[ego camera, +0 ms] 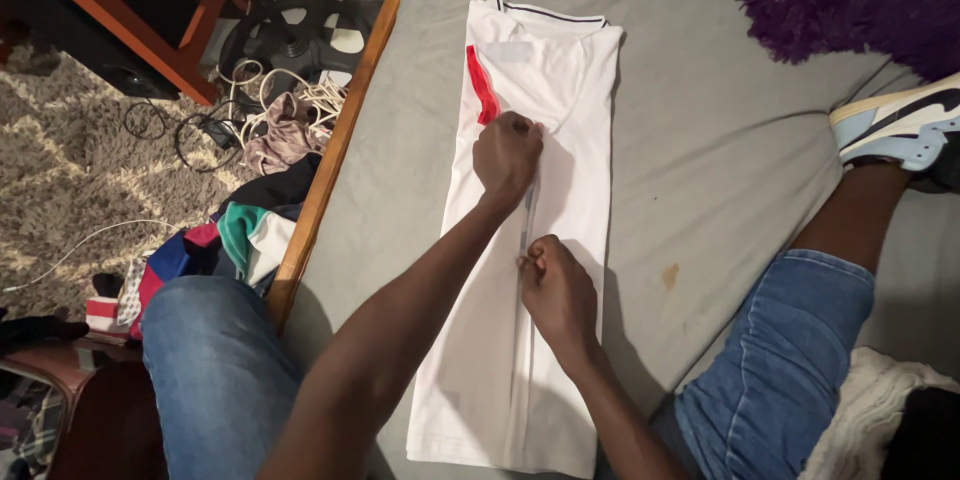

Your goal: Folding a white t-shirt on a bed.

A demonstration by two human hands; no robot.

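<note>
Lengthwise down the middle of the frame, a white shirt [540,240] folded into a long narrow strip lies on the grey bed sheet [720,140], collar toward the top and a red stripe [482,85] near it. Both hands pinch its centre fold: the left hand [507,155] higher up with fingers curled shut on the cloth, the right hand [555,290] just below, also closed on the edge
</note>
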